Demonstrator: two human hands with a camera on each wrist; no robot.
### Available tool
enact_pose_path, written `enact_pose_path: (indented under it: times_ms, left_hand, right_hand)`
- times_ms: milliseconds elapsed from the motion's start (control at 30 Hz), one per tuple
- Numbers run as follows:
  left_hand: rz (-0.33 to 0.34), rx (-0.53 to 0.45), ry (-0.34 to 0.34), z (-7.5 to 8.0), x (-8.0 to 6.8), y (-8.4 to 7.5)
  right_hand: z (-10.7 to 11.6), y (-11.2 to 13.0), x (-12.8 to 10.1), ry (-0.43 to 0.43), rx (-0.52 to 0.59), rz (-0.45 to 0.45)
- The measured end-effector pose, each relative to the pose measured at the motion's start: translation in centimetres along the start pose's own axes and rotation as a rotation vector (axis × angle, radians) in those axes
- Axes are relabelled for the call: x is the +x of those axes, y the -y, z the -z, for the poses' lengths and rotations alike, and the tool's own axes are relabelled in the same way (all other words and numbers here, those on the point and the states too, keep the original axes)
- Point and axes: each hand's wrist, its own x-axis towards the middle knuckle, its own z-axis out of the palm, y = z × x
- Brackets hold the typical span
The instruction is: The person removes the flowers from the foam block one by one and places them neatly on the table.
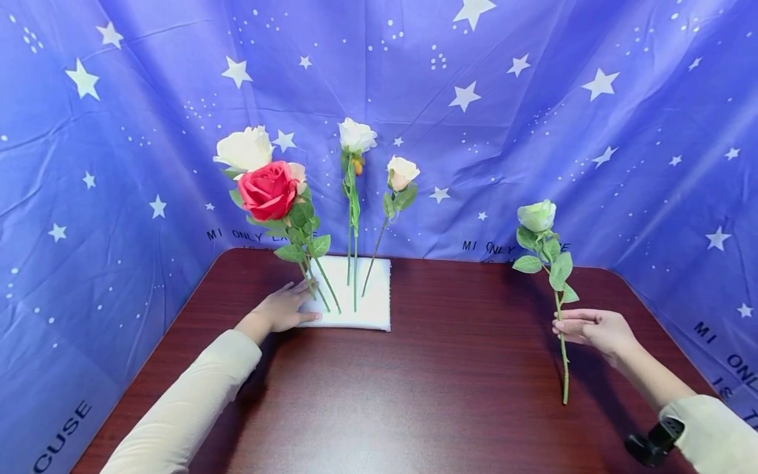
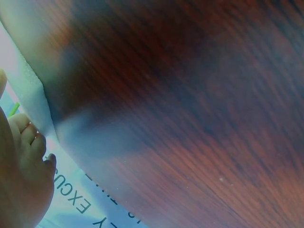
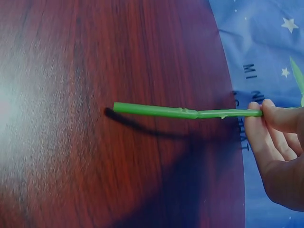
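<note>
My right hand pinches the green stem of a pale green-white rose between thumb and fingers. The rose stands upright over the right side of the table, its bare stem end pointing down. At the left, my left hand rests with spread fingers on the left edge of a white foam block. Close to those fingers, the stems of a red rose and a large white rose rise from the block.
A white rose and a cream rose also stand in the block. An orange bit shows below the white one. The dark red wooden table is enclosed by a blue star-printed cloth.
</note>
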Motion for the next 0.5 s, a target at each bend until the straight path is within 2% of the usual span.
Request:
enact_pose_path:
  times_ms: [167,333,500]
  left_hand:
    - [0.003,-0.010,0.003,0.0,-0.1,-0.1]
    - [0.003,-0.003,0.010,-0.1,0.0,-0.2]
    - [0.000,-0.005,0.009,0.0,0.0,-0.3]
  right_hand:
    - [0.4,0.5,-1.2,0.015,-0.034,-0.043]
    - [1.0,0.7,-2.0,0.075,0.010,-0.071]
    - [0.3,1.7,-2.8,0.069,-0.015,-0.136]
